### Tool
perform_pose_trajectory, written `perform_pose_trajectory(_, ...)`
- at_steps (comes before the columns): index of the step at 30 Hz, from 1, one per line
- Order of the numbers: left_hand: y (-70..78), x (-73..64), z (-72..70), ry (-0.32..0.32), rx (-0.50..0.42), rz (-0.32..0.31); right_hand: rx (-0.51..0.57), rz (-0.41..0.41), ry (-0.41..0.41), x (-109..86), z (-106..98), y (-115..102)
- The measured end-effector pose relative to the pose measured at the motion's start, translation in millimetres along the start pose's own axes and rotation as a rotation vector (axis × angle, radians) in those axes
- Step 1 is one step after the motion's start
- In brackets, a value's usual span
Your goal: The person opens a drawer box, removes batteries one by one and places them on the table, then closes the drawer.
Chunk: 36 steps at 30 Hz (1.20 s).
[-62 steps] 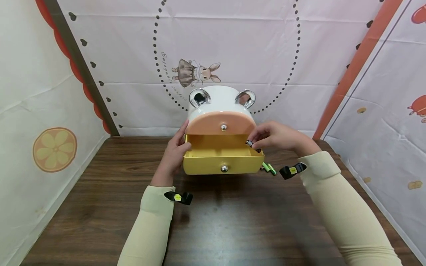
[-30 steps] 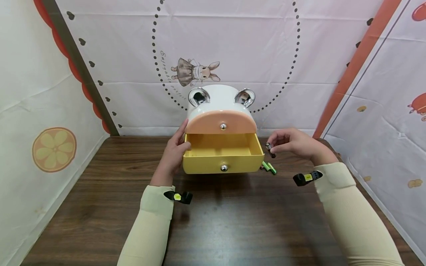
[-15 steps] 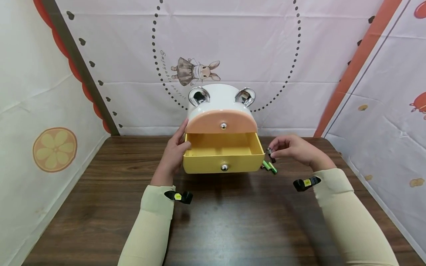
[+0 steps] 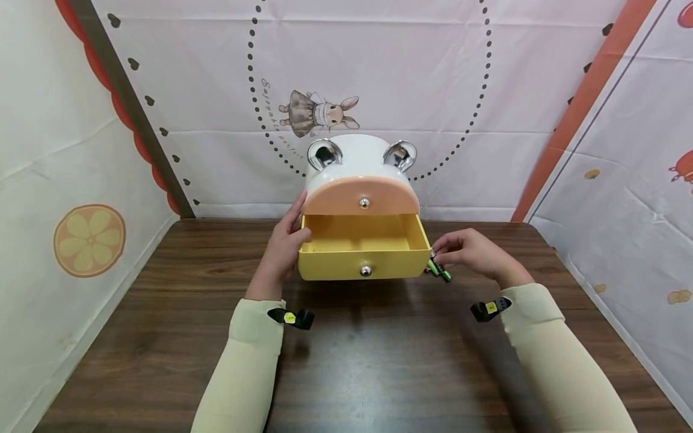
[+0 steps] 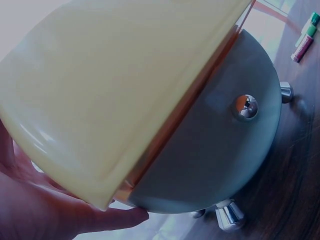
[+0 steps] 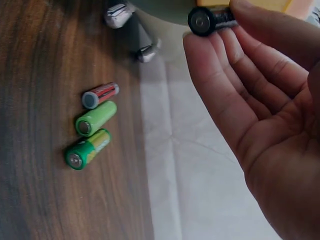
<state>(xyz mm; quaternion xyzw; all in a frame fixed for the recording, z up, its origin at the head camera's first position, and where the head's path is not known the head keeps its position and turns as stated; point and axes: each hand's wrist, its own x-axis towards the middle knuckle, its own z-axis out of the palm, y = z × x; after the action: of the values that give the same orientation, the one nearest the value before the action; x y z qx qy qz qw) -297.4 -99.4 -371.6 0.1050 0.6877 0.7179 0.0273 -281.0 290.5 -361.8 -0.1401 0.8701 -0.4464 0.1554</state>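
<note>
A small white chest [image 4: 360,159] with silver ears stands at the back of the table. Its yellow drawer [image 4: 335,266] is pulled out, below a closed peach drawer [image 4: 335,195]. My left hand [image 4: 277,255] rests against the chest's left side, fingers extended along it and thumb by the yellow drawer's edge. My right hand [image 4: 473,255] pinches a black battery [image 6: 212,21] between thumb and fingertips, just right of the drawer. On the tabletop below lie a red battery [image 6: 101,95], a light green battery [image 6: 96,119] and a green-yellow battery [image 6: 88,149].
A grey-green lower drawer [image 5: 215,130] with a silver knob sits closed under the yellow one, above silver feet [image 5: 230,216]. The brown wooden table [image 4: 357,361] meets printed cloth walls [image 4: 422,78] at the back and sides.
My right hand has moved from above the drawer's right edge out to the right, then down toward the batteries on the table, still holding the black battery. My left hand stays put.
</note>
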Motion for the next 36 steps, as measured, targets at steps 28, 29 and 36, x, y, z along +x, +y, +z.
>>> perform_pose_trajectory(28, -0.1, 1.2, -0.3, 0.006, 0.011, -0.003, -0.4, 0.002, 0.106, 11.1, 39.9, 15.5)
perform_pose_trajectory(29, -0.1, 1.1, -0.4, 0.006, 0.01, -0.004, -0.414, -0.005, 0.105, 11.7, 40.9, 16.5)
perform_pose_trajectory(36, -0.4, 0.5, -0.7, 0.007, 0.006, 0.001, -0.46, -0.025, 0.102, 14.6, 48.7, 18.7)
